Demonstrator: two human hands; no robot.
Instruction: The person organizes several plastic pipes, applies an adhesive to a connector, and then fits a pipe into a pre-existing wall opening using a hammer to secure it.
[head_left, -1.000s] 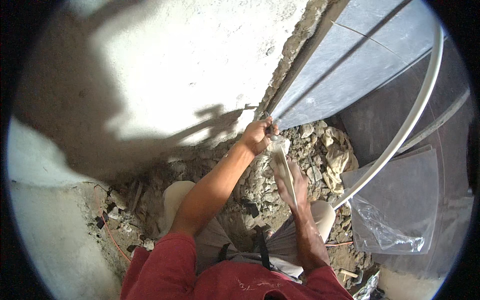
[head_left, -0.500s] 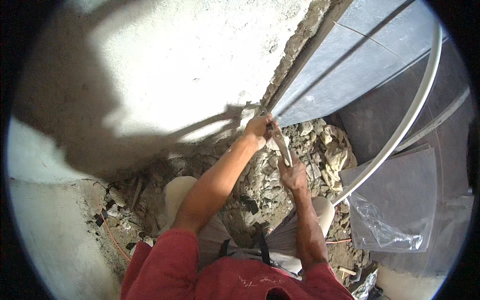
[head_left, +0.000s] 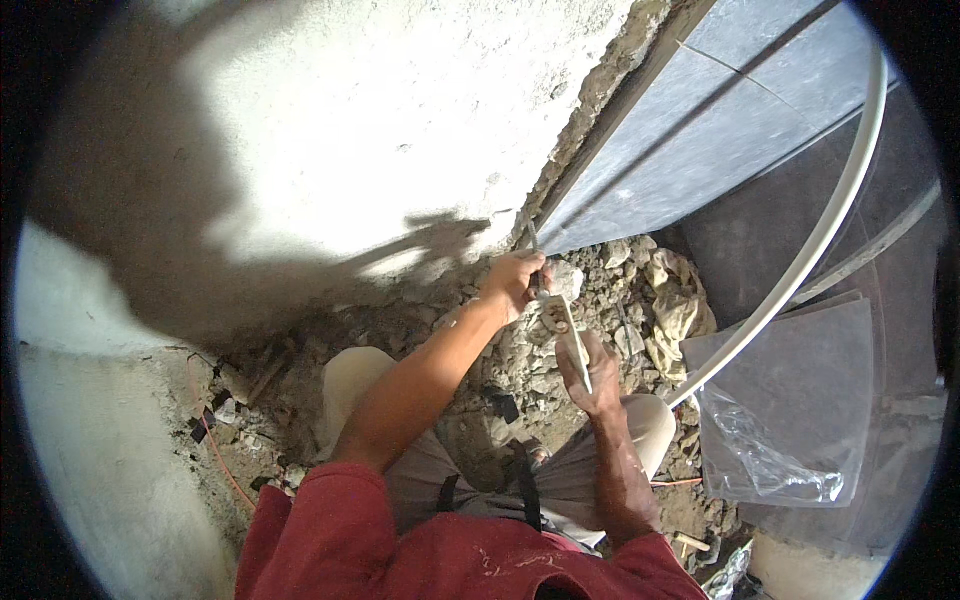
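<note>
My left hand [head_left: 513, 284] is closed around a thin metal chisel [head_left: 533, 236]. Its tip points up into the rough gap between the bright plaster wall [head_left: 380, 130] and the edge of the grey tiled panel [head_left: 640, 180]. In my right hand [head_left: 592, 370] is a pale, flat-handled metal tool [head_left: 570, 338] with a wider head; its exact kind is unclear. That head lies just below the chisel's rear end, close to my left fingers, and I cannot tell whether the two touch.
Broken rubble [head_left: 530, 370] covers the ground between my knees. A crumpled cloth or sack [head_left: 670, 310] lies right of my hands. A white pipe [head_left: 800, 280] curves down the right side, past a grey sheet [head_left: 790, 400] with clear plastic [head_left: 760, 450] on it. An orange cord [head_left: 225, 465] runs at the left.
Both hands have moved down a little, away from the gap, the right one with its tool tilting. More of the chisel shows above my left hand.
</note>
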